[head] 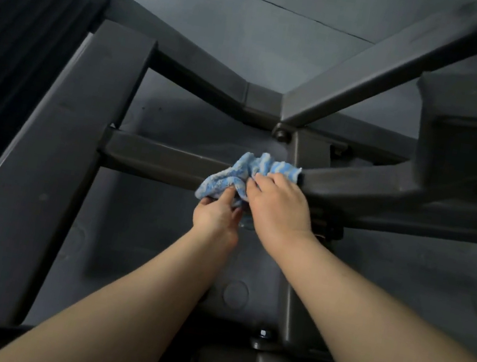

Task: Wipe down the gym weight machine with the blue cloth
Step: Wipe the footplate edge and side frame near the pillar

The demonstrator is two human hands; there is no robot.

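Observation:
A crumpled blue and white striped cloth lies bunched on a low horizontal bar of the dark grey weight machine frame, close to where it meets an upright post. My left hand pinches the cloth's near lower edge between thumb and fingers. My right hand grips the cloth from the right, fingers curled into its folds, and covers part of it. Both forearms reach forward and down from the bottom of the view.
A wide frame beam slants along the left, beside a ribbed black pad. A diagonal beam rises to the upper right above a bulky dark part. Grey rubber floor lies beyond; a bolt sits on the base below.

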